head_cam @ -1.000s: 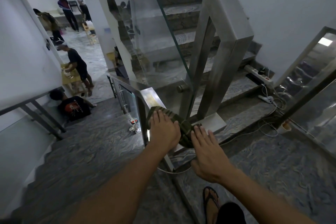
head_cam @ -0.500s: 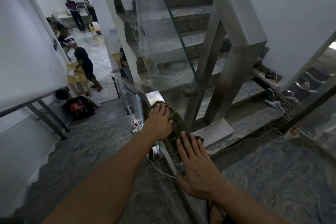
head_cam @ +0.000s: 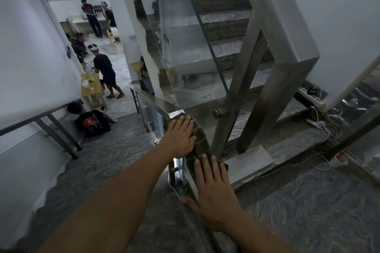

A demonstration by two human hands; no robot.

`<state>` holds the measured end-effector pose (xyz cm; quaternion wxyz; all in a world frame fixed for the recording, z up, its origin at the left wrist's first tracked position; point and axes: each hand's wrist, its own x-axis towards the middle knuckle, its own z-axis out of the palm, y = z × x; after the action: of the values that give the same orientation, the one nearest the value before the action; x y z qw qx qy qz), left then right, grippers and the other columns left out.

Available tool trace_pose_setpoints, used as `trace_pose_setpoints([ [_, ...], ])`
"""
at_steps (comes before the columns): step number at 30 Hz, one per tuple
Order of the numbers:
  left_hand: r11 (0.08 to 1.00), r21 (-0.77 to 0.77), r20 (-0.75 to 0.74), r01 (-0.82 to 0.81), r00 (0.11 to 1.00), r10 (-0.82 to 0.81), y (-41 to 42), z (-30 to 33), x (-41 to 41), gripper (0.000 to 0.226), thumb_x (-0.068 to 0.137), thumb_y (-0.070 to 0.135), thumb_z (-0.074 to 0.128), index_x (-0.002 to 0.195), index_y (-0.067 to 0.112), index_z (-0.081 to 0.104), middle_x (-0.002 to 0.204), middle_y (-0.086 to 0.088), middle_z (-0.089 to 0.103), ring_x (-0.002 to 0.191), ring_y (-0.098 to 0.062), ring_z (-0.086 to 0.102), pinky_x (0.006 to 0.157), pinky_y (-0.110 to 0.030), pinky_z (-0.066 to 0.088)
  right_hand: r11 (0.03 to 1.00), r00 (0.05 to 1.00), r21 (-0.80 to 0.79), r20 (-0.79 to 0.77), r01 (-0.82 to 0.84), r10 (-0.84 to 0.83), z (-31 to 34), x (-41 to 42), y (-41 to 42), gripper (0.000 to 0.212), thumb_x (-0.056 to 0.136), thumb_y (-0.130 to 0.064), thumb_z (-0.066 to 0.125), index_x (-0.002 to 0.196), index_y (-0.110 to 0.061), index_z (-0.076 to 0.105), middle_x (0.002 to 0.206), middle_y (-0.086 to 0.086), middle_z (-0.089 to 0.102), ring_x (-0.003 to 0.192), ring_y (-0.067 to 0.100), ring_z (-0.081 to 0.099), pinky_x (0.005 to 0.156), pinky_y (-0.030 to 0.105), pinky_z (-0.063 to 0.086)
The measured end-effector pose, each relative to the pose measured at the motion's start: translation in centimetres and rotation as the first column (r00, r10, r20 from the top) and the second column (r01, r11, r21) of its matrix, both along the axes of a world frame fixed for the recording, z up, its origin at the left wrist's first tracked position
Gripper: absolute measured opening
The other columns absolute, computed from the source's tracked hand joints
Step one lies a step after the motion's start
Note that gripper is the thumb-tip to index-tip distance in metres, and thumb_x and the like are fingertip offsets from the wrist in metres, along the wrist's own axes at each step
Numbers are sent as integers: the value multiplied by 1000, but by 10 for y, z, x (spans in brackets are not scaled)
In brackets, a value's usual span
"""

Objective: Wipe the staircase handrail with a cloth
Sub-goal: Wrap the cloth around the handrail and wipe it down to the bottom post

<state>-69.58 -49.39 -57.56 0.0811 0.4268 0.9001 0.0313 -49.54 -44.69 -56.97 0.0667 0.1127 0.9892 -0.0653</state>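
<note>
A dark green checked cloth (head_cam: 201, 143) lies stretched along the top of the flat steel handrail (head_cam: 153, 99), which runs down and away from me over a glass panel. My left hand (head_cam: 181, 136) presses flat on the cloth's far end, fingers together. Nearer to me, my right hand (head_cam: 214, 189) lies flat along the rail. Its spread fingertips rest on the cloth's near end and its thumb hangs over the rail's left side. Most of the rail near me is hidden under my hands and the cloth.
The upper flight's thick steel post (head_cam: 287, 72) and glass pane (head_cam: 197, 57) stand just right of the rail. A power strip (head_cam: 312, 99) with white cables and a paper cup (head_cam: 341, 158) lie on the landing. A person (head_cam: 92, 123) sits on the lower stairs; others stand beyond.
My left hand has slid forward along the rail, drawing the cloth out lengthwise. My right hand has dropped back toward me, now touching only the cloth's near end.
</note>
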Motion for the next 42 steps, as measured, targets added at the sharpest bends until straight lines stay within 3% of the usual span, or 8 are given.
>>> trace_pose_setpoints([
  [3,1000,-2,-8,-4,1000,4,4,-1,-7,61,100,40,19,151,12,1,162,-8,-4,148,-22,-9,120,-44,-5,1000,1000,18,-19,21,-20,0,-7,-2,95,82,-79,26,139,-4,43,143,22,45,131,41,42,103,51,20],
  [9,1000,19,-11,18,1000,-18,8,-4,-27,63,99,42,20,151,13,2,162,-7,-3,148,-22,-8,118,-42,-7,998,997,-6,-30,65,-65,1,-23,0,96,80,-80,29,136,-4,48,140,21,50,127,40,48,97,53,45],
  [15,999,45,20,25,999,-26,8,-8,-45,67,95,48,18,152,14,4,162,-6,-2,148,-21,-7,119,-43,-7,998,1000,-63,17,-19,20,9,-38,7,100,79,-79,9,148,-11,-13,158,16,-17,145,35,-15,116,48,-4],
  [18,997,72,37,-18,999,15,10,-6,-52,69,93,49,20,152,15,8,162,-5,3,148,-22,-3,118,-42,-6,998,1000,-68,24,-1,2,5,-46,10,96,84,-75,20,148,-12,-15,158,15,-18,145,35,-16,115,47,-7],
  [25,966,206,103,-154,985,135,11,-4,-47,64,97,40,37,150,14,13,160,-7,11,147,-26,5,117,-45,2,996,1000,-92,6,-11,12,6,-51,10,106,68,-80,-1,148,-12,-15,158,14,-20,145,32,-17,116,47,-8],
  [31,883,367,347,-293,924,163,-4,-7,-33,67,98,26,42,151,7,6,162,-9,0,148,-25,-9,118,-41,-1,998,999,-55,22,-27,28,2,-46,11,95,83,-76,15,149,-13,-13,159,14,-17,145,32,-17,116,48,-8],
  [37,845,411,442,-343,885,145,-12,-9,-7,67,99,21,39,151,7,-1,161,-6,-11,146,-20,-17,116,-35,-5,998,999,-45,23,-46,47,10,-25,8,99,74,-77,-5,151,-13,-6,159,12,-13,146,31,-15,118,48,-7],
  [42,738,472,594,-482,793,138,-15,-9,29,67,101,15,35,151,14,-11,159,3,-22,145,-20,14,108,-19,21,995,1000,102,-2,-20,20,3,-7,7,69,89,-55,32,136,-8,48,141,17,50,130,35,46,104,50,36],
])
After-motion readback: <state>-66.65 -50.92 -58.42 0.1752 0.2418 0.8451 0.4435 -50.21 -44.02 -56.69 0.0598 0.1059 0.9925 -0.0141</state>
